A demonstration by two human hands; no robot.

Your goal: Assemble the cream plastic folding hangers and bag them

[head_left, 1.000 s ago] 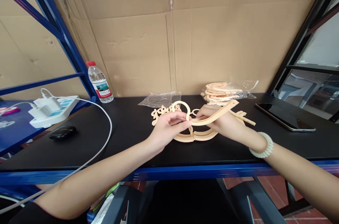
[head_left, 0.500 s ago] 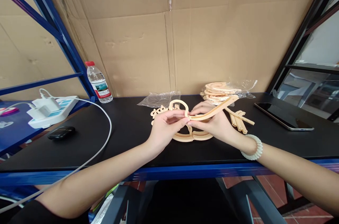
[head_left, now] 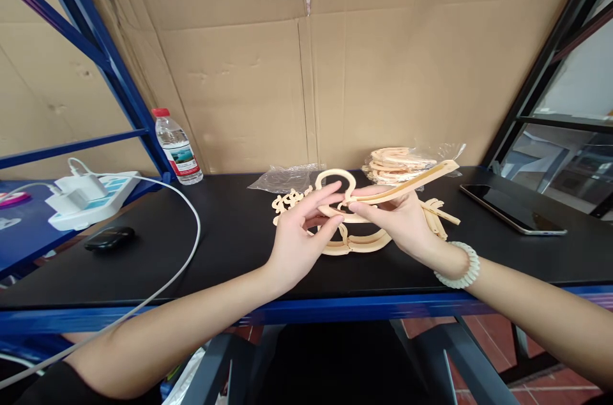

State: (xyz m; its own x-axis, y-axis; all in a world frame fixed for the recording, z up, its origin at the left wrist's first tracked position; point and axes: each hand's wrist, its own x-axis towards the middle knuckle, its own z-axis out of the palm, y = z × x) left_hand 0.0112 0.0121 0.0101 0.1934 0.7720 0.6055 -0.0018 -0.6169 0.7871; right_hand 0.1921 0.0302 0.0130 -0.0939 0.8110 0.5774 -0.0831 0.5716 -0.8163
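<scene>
Right hand (head_left: 402,218): pinching a smooth beige hook-topped hanger (head_left: 416,184).
Left hand (head_left: 295,242): your fingers spread beside it.
Below: curved beige pieces (head_left: 371,244), partly hidden.
Far centre: crinkled clear plastic bag (head_left: 286,179).

Pale beige hanger (head_left: 378,197), centre of the frame. The rounded hook (head_left: 336,172) arches uppermost, open below; beside its lower right end, a long grooved arm (head_left: 416,183) slants up to the right. A curved strip (head_left: 357,218), partly hidden, shows just below.
</scene>
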